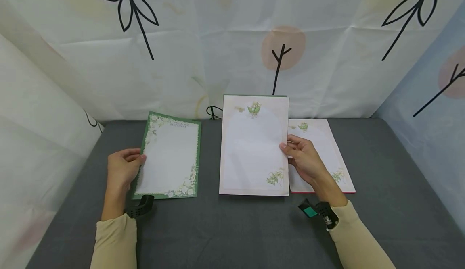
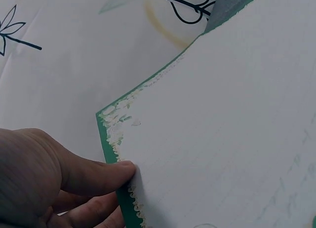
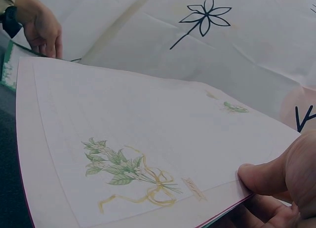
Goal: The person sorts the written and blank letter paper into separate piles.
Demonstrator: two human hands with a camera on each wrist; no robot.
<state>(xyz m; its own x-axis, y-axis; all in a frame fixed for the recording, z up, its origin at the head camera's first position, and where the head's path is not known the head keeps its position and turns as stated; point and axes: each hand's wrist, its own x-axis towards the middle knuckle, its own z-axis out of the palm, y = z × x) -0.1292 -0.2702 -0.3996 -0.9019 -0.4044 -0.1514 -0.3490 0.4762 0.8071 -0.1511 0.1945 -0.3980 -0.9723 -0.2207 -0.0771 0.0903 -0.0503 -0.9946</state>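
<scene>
My left hand (image 1: 123, 166) pinches the left edge of a green-bordered sheet of stationery paper (image 1: 168, 156), thumb on its printed face and fingers behind. White flowers run along that border. In the left wrist view the thumb (image 2: 123, 171) presses near a corner of the sheet. With thumb in front and fingers behind, my right hand (image 1: 306, 160) grips the right edge of pale floral stationery sheets (image 1: 250, 148), raised above the table. A thin green edge shows behind their top. The right wrist view shows a ribboned sprig (image 3: 128, 171) printed on the front sheet.
A similar floral stack (image 1: 316, 126) with a red lower edge lies on the dark grey table (image 1: 225, 236), partly behind the right hand. White printed curtains (image 1: 225, 47) hang at the back and both sides. A black strap (image 1: 141, 206) is at the left wrist.
</scene>
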